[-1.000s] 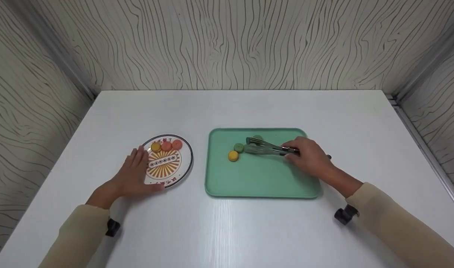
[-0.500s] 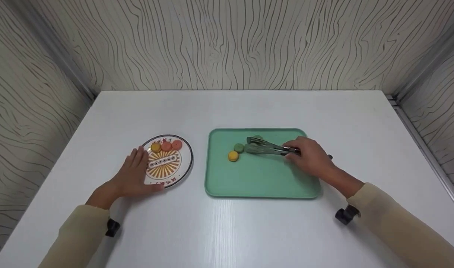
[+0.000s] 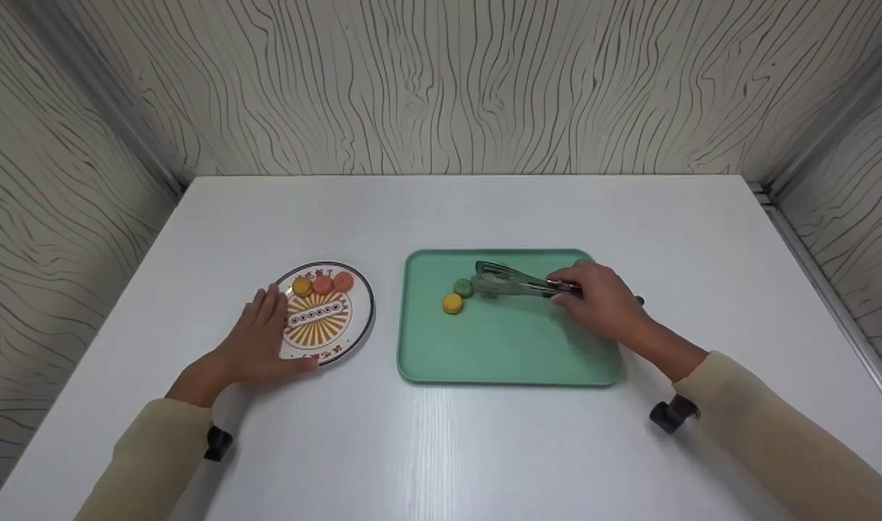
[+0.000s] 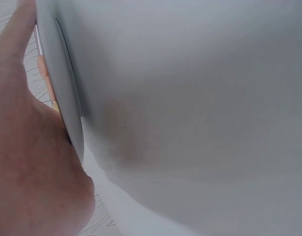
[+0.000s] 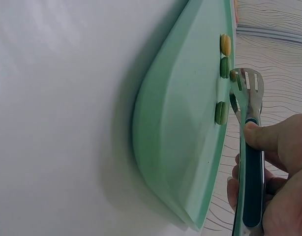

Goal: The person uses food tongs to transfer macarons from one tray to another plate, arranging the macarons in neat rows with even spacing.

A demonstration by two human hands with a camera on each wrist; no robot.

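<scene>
Head view, with both wrist views for detail: from my remote station I see a grain-patterned wall (image 3: pixel 441 87) standing behind a white table (image 3: pixel 441 449). A rectangular green tray (image 3: pixel 513 354) with rounded corners lies slightly right of the middle; to its left, apart from it, is a white plate (image 3: pixel 361 311) with a dark rim and an orange sunburst print. The left hand (image 3: pixel 256 340) rests at the plate's left rim, its fingers straight and the thumb spread apart from them at the near rim. The right hand (image 3: pixel 601 304) is clamped on slotted tongs (image 5: pixel 252 157), thumb on the dark handle; whether the tong heads pinch anything I cannot tell. Smallest are the macarons. On the tray, a yellow macaron (image 3: pixel 452 303) touches a green macaron (image 3: pixel 463 288), and my right wrist view shows a second green one (image 5: pixel 221 113) apart from that pair, near the tongs. Along the plate's far side sit a mustard macaron (image 3: pixel 302 286) and two pink macarons (image 3: pixel 323 284), side by side
</scene>
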